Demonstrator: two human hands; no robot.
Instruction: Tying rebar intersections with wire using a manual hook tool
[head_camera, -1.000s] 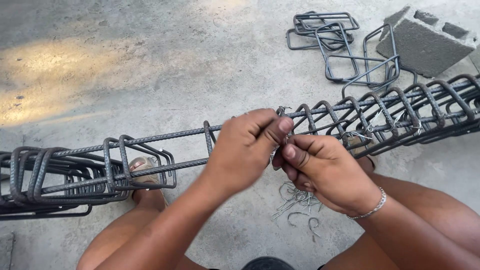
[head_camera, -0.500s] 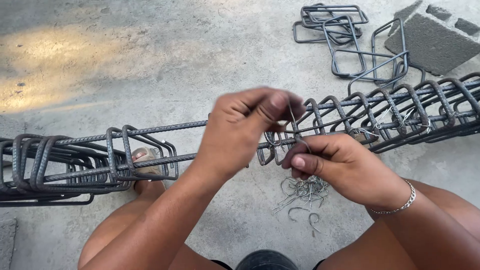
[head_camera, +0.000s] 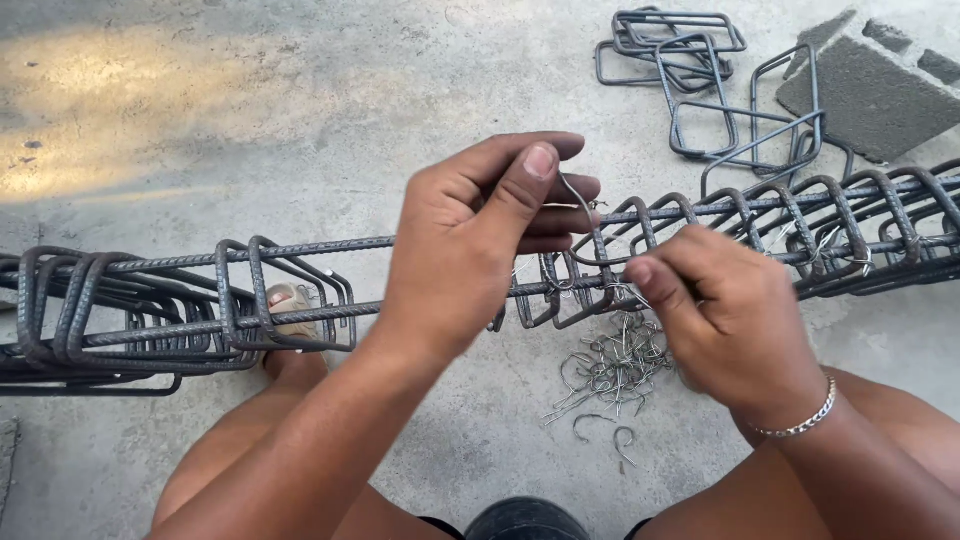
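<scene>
A long rebar cage (head_camera: 300, 250) of straight bars and bent stirrups lies across my legs, running left to right. My left hand (head_camera: 480, 240) is raised over its middle, thumb and fingers pinching one end of a thin tie wire (head_camera: 580, 205) that curves down to the bars. My right hand (head_camera: 720, 320) sits just right of it, fingers closed on the wire's lower end where it wraps a bar and a stirrup (head_camera: 575, 290). A silver bracelet is on my right wrist.
A heap of short bent tie wires (head_camera: 610, 370) lies on the concrete floor under the cage. Loose rectangular stirrups (head_camera: 700, 80) are piled at the upper right beside a grey concrete block (head_camera: 870, 90). My bare foot (head_camera: 290, 300) shows through the cage at left.
My left hand has lifted and pulled the wire end upward, away from the bars. My right hand has dropped slightly and shifted right at the joint.
</scene>
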